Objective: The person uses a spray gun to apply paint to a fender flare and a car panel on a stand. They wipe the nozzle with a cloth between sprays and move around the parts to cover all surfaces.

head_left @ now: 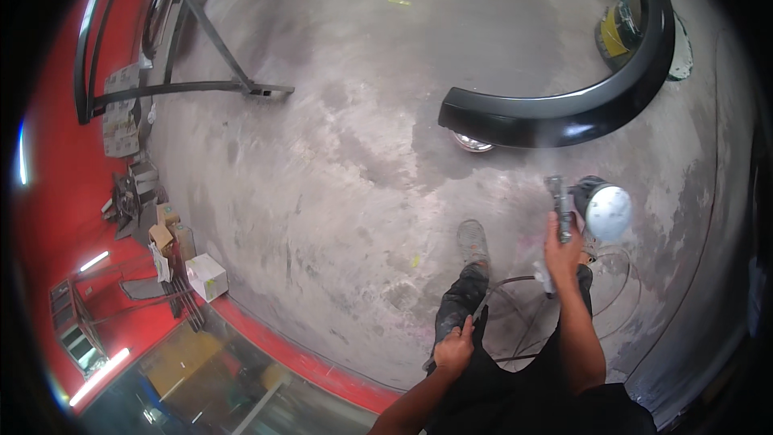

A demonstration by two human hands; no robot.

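My right hand (pixel 565 254) is closed around the grip of a metal spray gun (pixel 555 190), which has a rounded cup with a whitish top (pixel 609 213) on its right side. A faint haze hangs between the gun's front and a glossy black curved wheel-arch trim (pixel 555 122), and the two are apart. Low in front of my body, my left hand (pixel 454 350) is closed around a dark air hose (pixel 509 280) that runs across toward the gun side. Beneath the trim's near left end, a round shiny metal object (pixel 473 142) shows in part.
A yellow and dark bucket (pixel 616 36) stands behind the trim at the far right. Loops of hose (pixel 624 286) lie on the floor by my right foot. To the left are a black metal frame (pixel 189 87), a white box (pixel 208 276) and a red wall (pixel 52 209).
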